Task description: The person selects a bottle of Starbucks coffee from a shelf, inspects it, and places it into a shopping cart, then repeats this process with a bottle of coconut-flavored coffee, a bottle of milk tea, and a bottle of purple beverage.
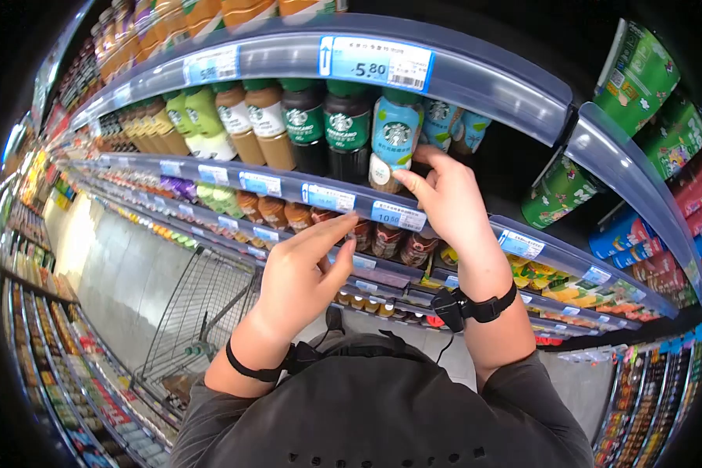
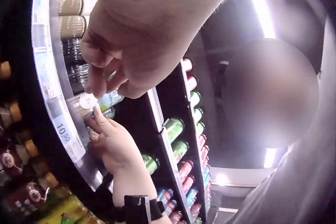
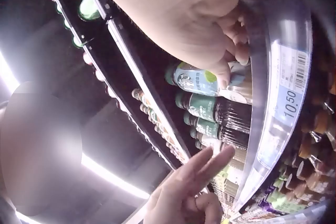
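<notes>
In the head view, the right hand [image 1: 451, 195] pinches a blue bottle [image 1: 395, 132]; a dark bottle [image 1: 346, 129] stands at its nine o'clock, the left hand [image 1: 300, 271], fingers extended, at seven.

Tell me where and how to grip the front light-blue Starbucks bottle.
Take the light-blue Starbucks bottle by its lower body, probably best from the right, thumb in front, fingers behind, where the right hand touches it. It stands upright; the upper shelf rail partly hides its green cap, and a Starbucks Americano bottle stands close on its left.
</notes>
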The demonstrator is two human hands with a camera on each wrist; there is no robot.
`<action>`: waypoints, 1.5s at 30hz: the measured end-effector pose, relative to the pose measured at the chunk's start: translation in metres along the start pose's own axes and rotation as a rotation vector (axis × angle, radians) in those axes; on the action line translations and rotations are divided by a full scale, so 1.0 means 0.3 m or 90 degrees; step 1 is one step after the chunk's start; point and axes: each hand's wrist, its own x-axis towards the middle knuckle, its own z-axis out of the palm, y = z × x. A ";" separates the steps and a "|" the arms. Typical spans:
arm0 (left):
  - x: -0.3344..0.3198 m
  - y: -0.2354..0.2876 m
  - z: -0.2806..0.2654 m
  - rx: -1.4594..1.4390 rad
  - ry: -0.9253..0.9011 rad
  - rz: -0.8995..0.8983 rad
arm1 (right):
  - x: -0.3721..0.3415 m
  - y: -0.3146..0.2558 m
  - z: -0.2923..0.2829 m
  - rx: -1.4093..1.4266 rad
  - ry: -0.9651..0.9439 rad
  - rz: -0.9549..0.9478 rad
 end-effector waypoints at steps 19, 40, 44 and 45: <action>-0.618 -0.118 -0.444 0.170 0.296 -0.328 | -0.287 -0.045 0.180 0.357 0.123 -0.135; -1.681 -0.306 -1.353 0.149 0.641 -0.546 | -0.717 -0.757 1.268 0.149 -0.564 -0.146; -1.844 -0.354 -1.389 0.174 0.607 -0.599 | -0.786 -0.834 1.410 0.112 -0.656 -0.184; -1.877 -0.370 -1.393 0.171 0.613 -0.610 | -0.797 -0.858 1.434 0.108 -0.668 -0.185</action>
